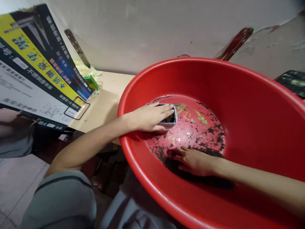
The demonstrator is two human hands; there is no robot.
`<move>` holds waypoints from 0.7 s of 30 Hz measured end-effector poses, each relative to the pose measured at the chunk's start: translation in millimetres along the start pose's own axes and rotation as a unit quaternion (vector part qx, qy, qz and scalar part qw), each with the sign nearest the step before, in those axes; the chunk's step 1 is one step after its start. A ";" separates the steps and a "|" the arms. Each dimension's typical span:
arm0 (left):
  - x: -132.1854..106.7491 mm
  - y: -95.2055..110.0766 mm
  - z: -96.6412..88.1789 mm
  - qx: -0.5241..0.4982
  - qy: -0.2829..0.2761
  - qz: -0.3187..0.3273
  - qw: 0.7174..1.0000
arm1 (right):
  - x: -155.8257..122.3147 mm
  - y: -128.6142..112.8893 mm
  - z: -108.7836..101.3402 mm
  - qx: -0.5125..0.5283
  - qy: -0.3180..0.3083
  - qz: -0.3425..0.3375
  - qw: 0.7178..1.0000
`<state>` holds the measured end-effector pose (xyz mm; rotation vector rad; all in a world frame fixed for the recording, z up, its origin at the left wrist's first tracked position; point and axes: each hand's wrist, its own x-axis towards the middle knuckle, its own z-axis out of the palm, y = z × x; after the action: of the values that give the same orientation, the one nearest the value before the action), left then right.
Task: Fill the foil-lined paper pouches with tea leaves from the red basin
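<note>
My left hand point(154, 117) lies across the top of a small clear rectangular container point(175, 118). Its fingers are stretched out over dark soil point(169, 118) inside, and the thumb rests along the near side. Lower in the view, my right hand point(194, 160) touches loose dark soil point(209, 181) on the floor of a large red tub point(238, 105). The right fingers are spread and slightly bent, with some fingertips partly hidden against the soil. Both hands are inside the tub, and the container stands near its left wall.
Scattered soil and a printed yellow-green pattern point(202, 117) cover the tub's bottom. Left of it is a pale tabletop point(111, 87) with a large printed cardboard box point(40, 66) and a small green object point(91, 82). A wall point(152, 31) stands behind; a dark patterned object point(292, 82) is at right.
</note>
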<state>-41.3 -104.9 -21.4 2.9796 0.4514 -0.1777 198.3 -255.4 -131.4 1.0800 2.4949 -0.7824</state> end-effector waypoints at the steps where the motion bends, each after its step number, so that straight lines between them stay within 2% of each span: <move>1: -0.7 1.0 -1.1 -0.005 0.000 0.005 1.000 | 1.2 -3.9 2.4 -0.007 -0.017 -0.001 1.000; 5: -2.9 4.7 -0.1 -0.023 0.017 0.024 0.999 | 2.8 -12.0 3.9 0.029 -0.067 -0.009 0.997; 7: -2.6 7.1 1.5 -0.032 0.036 0.007 0.999 | 2.8 -13.2 3.5 0.037 -0.063 -0.012 0.997; 10: -2.1 11.3 0.5 -0.042 0.030 -0.013 0.999 | 2.8 -14.4 3.6 0.042 -0.053 -0.018 0.998; 13: -1.1 11.0 -11.1 -0.097 0.031 -0.005 0.995 | 3.2 -15.8 4.4 0.087 -0.035 -0.018 0.995; 15: 4.2 5.0 -25.9 -0.126 0.069 -0.037 0.989 | 3.4 -17.2 4.6 0.130 -0.011 -0.030 0.991; 17: 16.3 -5.4 -42.9 -0.130 0.133 -0.102 0.977 | 3.3 -19.5 3.5 0.166 -0.008 -0.032 0.986; 19: 34.2 -17.9 -56.6 -0.133 0.189 -0.151 0.961 | 2.8 -22.8 2.0 0.185 -0.030 -0.005 0.982; 21: 52.8 -29.9 -62.8 -0.137 0.226 -0.178 0.948 | 2.1 -26.5 2.8 0.181 -0.050 0.037 0.982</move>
<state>5.8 -52.8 30.3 2.6226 0.9752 0.5066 177.4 -270.9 -125.1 1.2064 2.2662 -1.2685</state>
